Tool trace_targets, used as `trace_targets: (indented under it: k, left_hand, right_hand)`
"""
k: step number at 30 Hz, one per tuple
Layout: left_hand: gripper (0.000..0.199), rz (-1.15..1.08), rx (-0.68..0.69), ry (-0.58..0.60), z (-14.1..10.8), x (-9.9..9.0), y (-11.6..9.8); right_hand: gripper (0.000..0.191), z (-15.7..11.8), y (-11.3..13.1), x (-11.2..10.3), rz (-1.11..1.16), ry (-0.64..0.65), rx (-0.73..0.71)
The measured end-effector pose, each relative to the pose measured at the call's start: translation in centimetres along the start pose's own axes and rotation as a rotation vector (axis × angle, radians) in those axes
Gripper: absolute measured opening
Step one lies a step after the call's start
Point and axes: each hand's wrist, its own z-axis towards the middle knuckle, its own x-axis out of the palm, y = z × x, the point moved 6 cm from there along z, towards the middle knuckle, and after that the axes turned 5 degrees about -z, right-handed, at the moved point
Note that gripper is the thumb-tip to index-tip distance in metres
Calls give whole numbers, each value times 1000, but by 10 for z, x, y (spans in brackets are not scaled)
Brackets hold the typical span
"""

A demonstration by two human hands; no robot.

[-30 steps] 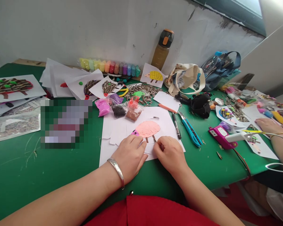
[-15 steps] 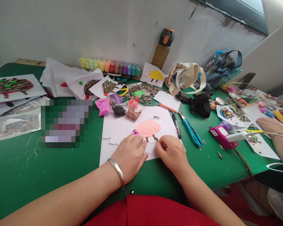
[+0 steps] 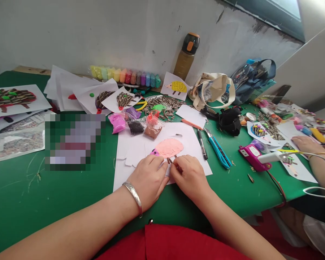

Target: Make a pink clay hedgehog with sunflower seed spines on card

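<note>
On our left wrist [image 3: 126,202] we wear a broad silver bangle [image 3: 133,194] with a patterned surface. Our clothing [image 3: 173,243] is deep red, with a straight seam [image 3: 145,243] and a small shiny round piece [image 3: 151,221] at its edge.

Shared craft workspace: clay hedgehog [image 3: 170,148] lying at 12 o'clock, sunflower seeds [image 3: 169,103] spreading beyond it, clay packs [image 3: 128,77] lining wall [image 3: 111,36] at 11, utility knife [image 3: 219,150] sitting at 1, co-worker's hand [image 3: 306,144] resting at 2.

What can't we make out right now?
All head view:
- Anything pinched in the right hand: curled fingers hide it.
- Paper beneath the left hand: hand covers it.
- Pixelated patch: contents blurred out.
- Far-left seed picture: cut by left edge.
</note>
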Motion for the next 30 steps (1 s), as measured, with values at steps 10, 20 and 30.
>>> trace_targets:
  k: [10,20,30]
  left_hand:
    - [21,-15,-15,11,-1,1,1]
    - [18,-1,-6,0,0,0,0]
    - [25,6,-7,7,-1,0,2]
  right_hand:
    - [22,6,-1,5,88,61,55]
    - [22,8,-3,6,147,80,79]
    - [14,-2,-35,-26,321,-124,177]
